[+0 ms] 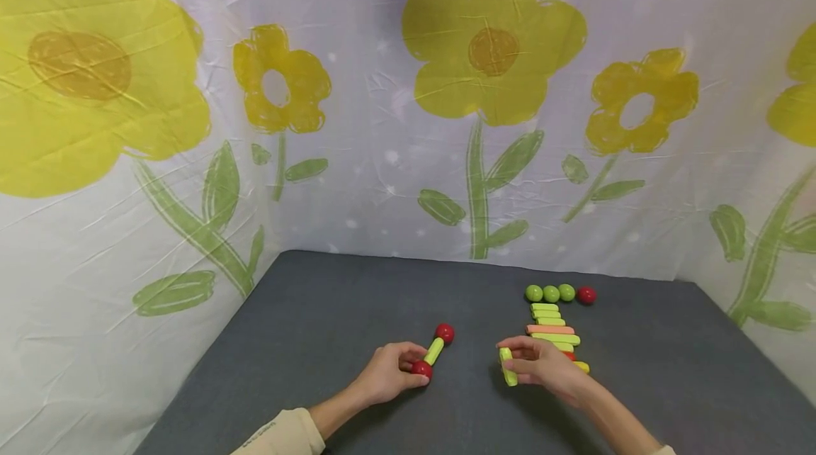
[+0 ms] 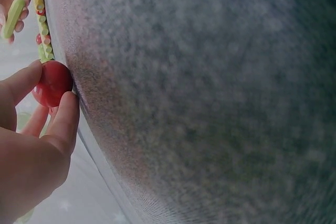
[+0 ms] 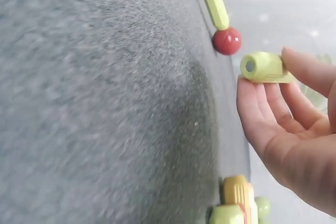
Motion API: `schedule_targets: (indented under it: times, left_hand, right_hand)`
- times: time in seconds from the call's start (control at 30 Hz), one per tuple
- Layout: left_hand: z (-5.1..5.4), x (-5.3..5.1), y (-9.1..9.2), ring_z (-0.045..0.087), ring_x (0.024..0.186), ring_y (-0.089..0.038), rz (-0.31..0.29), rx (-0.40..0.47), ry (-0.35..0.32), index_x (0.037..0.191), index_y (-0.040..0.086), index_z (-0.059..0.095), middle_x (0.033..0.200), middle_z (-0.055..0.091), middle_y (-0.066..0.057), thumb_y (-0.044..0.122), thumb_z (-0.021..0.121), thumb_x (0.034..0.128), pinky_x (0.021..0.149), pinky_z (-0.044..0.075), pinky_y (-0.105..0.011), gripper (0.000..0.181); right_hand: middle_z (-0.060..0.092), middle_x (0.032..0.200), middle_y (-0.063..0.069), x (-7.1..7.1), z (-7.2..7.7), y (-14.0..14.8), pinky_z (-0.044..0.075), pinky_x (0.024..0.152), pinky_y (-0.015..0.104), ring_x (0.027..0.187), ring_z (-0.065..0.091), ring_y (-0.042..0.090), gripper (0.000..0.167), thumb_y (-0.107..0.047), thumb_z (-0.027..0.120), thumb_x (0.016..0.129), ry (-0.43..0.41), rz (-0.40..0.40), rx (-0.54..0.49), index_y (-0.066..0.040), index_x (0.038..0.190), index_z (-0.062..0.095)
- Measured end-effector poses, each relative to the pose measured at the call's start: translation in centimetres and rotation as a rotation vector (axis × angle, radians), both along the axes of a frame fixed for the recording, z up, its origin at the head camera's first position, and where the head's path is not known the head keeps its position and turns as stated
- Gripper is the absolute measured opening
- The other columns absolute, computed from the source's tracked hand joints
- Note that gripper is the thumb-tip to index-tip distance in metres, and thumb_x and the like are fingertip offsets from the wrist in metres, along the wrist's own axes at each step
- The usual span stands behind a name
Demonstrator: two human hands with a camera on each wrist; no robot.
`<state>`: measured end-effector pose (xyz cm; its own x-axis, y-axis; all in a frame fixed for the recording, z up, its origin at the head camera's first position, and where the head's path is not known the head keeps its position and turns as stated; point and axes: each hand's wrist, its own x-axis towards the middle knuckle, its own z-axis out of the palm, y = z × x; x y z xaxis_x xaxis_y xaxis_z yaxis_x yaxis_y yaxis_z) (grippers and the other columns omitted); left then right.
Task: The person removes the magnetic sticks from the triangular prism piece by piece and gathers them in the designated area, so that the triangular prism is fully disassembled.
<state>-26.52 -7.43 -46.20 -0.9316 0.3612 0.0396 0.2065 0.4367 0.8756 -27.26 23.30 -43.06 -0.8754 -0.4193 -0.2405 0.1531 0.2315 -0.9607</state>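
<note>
My left hand (image 1: 387, 373) pinches a red ball (image 1: 421, 369) between thumb and fingers, low at the table. A short yellow-green stick (image 1: 434, 351) joins that ball to a second red ball (image 1: 445, 332) farther from me. To the right, my right hand (image 1: 545, 368) holds another yellow-green stick (image 1: 508, 367) between thumb and fingers, above the table. In the right wrist view this held stick (image 3: 266, 67) shows a round grey disc at its end. The left wrist view shows thumb and fingers around the red ball (image 2: 53, 84).
Beyond and partly behind the right hand, several sticks lie in a column, including a salmon one (image 1: 552, 330) and a yellow one (image 1: 581, 367). Behind them sit several green balls (image 1: 551, 293) and a red ball (image 1: 586, 295). A flowered curtain (image 1: 370, 178) borders the dark table (image 1: 319, 313).
</note>
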Motion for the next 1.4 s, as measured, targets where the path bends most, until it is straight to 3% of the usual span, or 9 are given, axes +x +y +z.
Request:
schedule_targets:
  times: [0.4, 0.73, 0.97, 1.17, 1.4]
  left_hand:
    - [0.0, 0.0, -0.1, 0.064, 0.084, -0.018, -0.014, 0.005, 0.014, 0.110, 0.000, 0.065, 0.094, 0.066, -0.003, 0.006, 0.079, 0.0773, 0.074, 0.053, -0.035, 0.036]
    - [0.0, 0.0, -0.2, 0.064, 0.084, -0.018, -0.014, 0.008, 0.006, 0.110, 0.000, 0.066, 0.094, 0.065, -0.003, 0.006, 0.080, 0.0768, 0.074, 0.054, -0.035, 0.036]
    - [0.0, -0.1, -0.2, 0.064, 0.086, -0.020, -0.020, 0.009, -0.013, 0.110, 0.000, 0.065, 0.096, 0.065, -0.004, 0.006, 0.080, 0.0770, 0.075, 0.053, -0.037, 0.037]
    - [0.1, -0.2, -0.1, 0.063, 0.086, -0.019, -0.008, -0.014, -0.045, 0.111, 0.002, 0.065, 0.096, 0.065, -0.003, 0.008, 0.080, 0.0769, 0.077, 0.053, -0.038, 0.037]
    - [0.1, -0.3, 0.1, 0.063, 0.087, -0.019, 0.006, -0.031, -0.058, 0.112, 0.004, 0.066, 0.096, 0.064, -0.002, 0.008, 0.080, 0.0770, 0.078, 0.053, -0.038, 0.038]
  right_hand:
    - [0.054, 0.122, 0.016, 1.6, 0.0, 1.9, 0.050, 0.085, 0.039, 0.098, 0.058, 0.017, 0.059, -0.018, 0.067, 0.091, -0.036, -0.139, -0.040, 0.009, 0.135, 0.041]
    - [0.033, 0.143, 0.030, 2.6, 0.0, 3.2, 0.047, 0.091, 0.044, 0.113, 0.054, 0.021, 0.070, -0.023, 0.064, 0.093, -0.071, -0.242, -0.036, 0.011, 0.143, 0.028]
    - [0.048, 0.133, 0.024, 3.2, -0.1, 4.2, 0.047, 0.090, 0.045, 0.108, 0.057, 0.022, 0.072, -0.025, 0.063, 0.094, -0.104, -0.308, -0.026, 0.012, 0.143, 0.024]
    - [0.046, 0.133, 0.023, 3.7, -0.2, 4.7, 0.046, 0.091, 0.048, 0.111, 0.054, 0.028, 0.067, -0.024, 0.062, 0.095, -0.122, -0.392, -0.023, 0.009, 0.142, 0.027]
    - [0.055, 0.124, 0.017, 4.2, -0.5, 6.0, 0.046, 0.092, 0.045, 0.105, 0.058, 0.024, 0.070, -0.026, 0.061, 0.095, -0.148, -0.404, -0.026, 0.011, 0.141, 0.023]
